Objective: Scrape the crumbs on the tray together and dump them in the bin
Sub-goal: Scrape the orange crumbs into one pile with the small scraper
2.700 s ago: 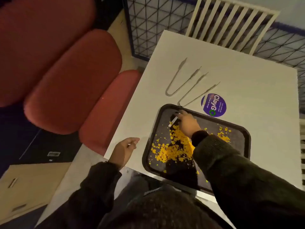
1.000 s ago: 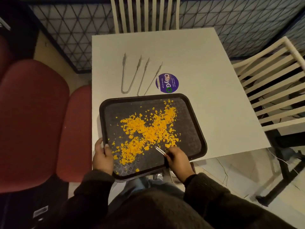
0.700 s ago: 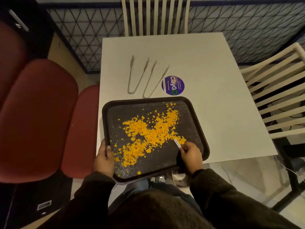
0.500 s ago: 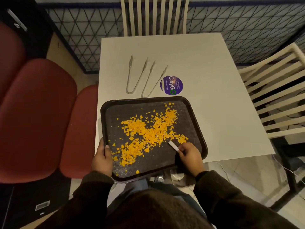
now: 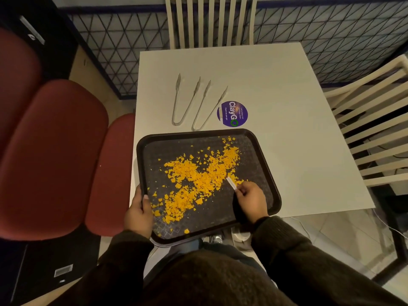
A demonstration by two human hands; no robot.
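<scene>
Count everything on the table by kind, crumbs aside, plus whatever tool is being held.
2 metal tongs
1 dark tray
1 round purple sticker
1 white scraper, pinched in the right hand
Total: 5

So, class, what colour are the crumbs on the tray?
Orange-yellow crumbs, clearest in the head view.
</scene>
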